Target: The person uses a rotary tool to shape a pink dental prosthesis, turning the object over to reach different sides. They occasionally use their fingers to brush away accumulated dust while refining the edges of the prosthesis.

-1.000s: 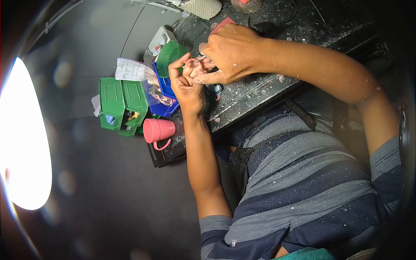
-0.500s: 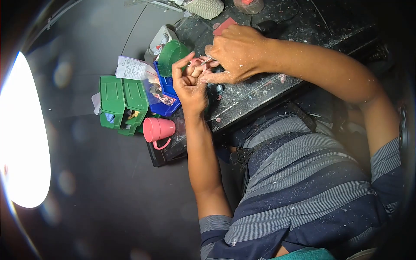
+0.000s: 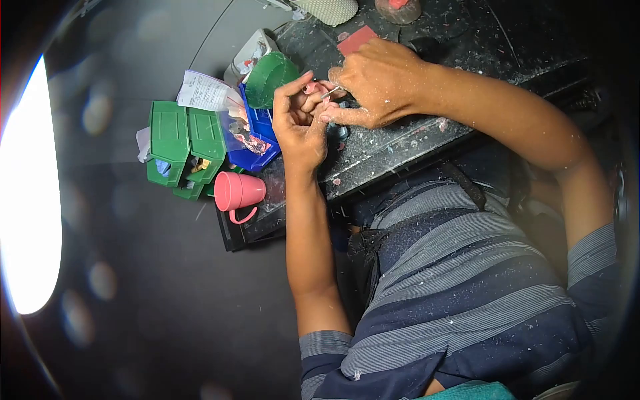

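Observation:
My left hand (image 3: 301, 123) is raised over the dark bench, palm up and fingers curled around a small pink piece (image 3: 312, 88). Its exact kind is too small to make out. My right hand (image 3: 380, 83) comes in from the right, fingers closed on a slim tool with a thin metal tip (image 3: 330, 93). That tip meets or nearly meets the pink piece; the rest of the tool is hidden by the hand. The right thumb rests against the left hand's fingers. Pale dust covers the right hand and forearm.
The bench (image 3: 400, 150) is strewn with dust and crumbs. To the left are a pink mug (image 3: 240, 191), green bins (image 3: 168, 137), a blue bin (image 3: 257, 159), a green bowl (image 3: 273, 80) and a paper slip (image 3: 202, 91). Beyond the right hand lies a flat red piece (image 3: 357, 40).
The view has shifted slightly. Both hands keep nearly the same pose on the pink piece, with the tool tip still at it.

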The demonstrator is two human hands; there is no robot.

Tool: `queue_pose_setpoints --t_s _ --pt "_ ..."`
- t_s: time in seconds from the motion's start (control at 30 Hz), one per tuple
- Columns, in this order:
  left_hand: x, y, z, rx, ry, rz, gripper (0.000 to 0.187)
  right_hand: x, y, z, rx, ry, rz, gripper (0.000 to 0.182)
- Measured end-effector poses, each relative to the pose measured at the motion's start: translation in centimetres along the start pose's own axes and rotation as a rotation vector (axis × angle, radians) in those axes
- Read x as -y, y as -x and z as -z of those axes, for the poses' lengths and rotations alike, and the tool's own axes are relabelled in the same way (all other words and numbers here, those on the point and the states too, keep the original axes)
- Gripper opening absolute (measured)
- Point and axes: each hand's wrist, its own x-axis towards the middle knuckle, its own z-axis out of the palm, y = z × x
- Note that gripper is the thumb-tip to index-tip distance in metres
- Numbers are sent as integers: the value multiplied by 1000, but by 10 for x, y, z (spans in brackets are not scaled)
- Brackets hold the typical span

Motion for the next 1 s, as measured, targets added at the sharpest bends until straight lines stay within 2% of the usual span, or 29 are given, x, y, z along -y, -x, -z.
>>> queue_pose_setpoints --t_s 0.3,0.4,0.53,0.6,0.73,0.83,0.9,1.0 --pt "6 1 2 13 45 -10 52 -2 0 1 -33 30 16 68" --pt "6 1 2 14 45 -6 52 1 0 4 37 -18 -25 68" --pt "7 -1 1 -2 74 -4 50 1 -2 2 -5 0 0 68" --pt "5 0 -1 -2 92 -10 49 1 -4 7 44 -10 -57 68" --pt "2 -1 -4 -13 70 15 48 0 -2 6 30 0 -5 71" --pt "4 0 -1 -15 44 -26 48 4 -5 9 90 -46 -42 72" --pt "4 0 0 -21 83 5 57 7 -6 10 49 40 -67 70" --pt "5 0 -1 -25 49 4 51 8 -6 11 118 0 -77 68"
